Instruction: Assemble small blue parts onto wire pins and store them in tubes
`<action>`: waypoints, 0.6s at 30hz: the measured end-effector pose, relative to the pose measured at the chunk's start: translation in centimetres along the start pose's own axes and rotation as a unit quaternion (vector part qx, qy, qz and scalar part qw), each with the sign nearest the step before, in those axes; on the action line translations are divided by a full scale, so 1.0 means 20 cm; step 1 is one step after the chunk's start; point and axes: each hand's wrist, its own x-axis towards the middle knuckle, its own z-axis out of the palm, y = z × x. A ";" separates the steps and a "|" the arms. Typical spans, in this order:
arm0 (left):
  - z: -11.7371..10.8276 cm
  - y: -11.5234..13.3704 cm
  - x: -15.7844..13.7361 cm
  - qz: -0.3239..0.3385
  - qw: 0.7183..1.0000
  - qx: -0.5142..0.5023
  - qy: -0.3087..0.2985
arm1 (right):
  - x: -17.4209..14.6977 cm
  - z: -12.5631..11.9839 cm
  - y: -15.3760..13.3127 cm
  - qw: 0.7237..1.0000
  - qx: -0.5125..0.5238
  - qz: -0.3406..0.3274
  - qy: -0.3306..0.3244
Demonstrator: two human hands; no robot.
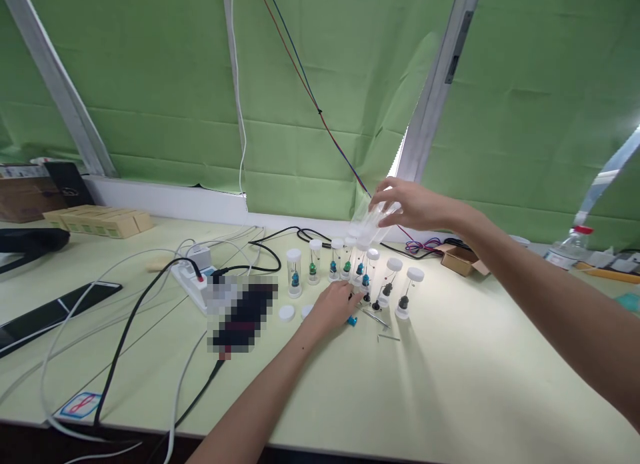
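My right hand (407, 205) is raised behind the row of tubes, its fingers curled around a crumpled clear plastic bag (367, 223). Low on the table, my left hand (334, 307) has its fingers bent together beside small black parts (376, 306); whatever they hold is hidden. Several clear tubes with white caps stand upright around it, including one with a blue piece (295, 277), one with a green piece (313, 264) and one with a dark piece (404, 297). A small blue part (353, 321) lies by my left hand, near metal tweezers (375, 317) and a hex key (389, 337).
Loose white caps (287, 313) lie left of my left hand. A power strip (193, 284) with tangled cables and a phone (60, 311) occupy the left side. An open cardboard box (463, 259) and a red-capped bottle (570, 247) stand at the back right.
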 end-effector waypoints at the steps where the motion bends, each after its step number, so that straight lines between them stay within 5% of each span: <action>1: 0.02 -0.01 0.01 0.029 0.999 0.017 -0.002 | 0.00 0.02 -0.04 1.000 0.004 -0.003 -0.009; 9: 0.06 -0.03 -0.05 0.091 0.995 0.030 -0.003 | 0.01 0.14 -0.17 0.997 0.033 -0.018 -0.066; 18: -0.05 0.11 -0.19 0.022 0.999 -0.032 -0.026 | 0.05 0.35 -0.15 0.985 0.098 -0.018 -0.144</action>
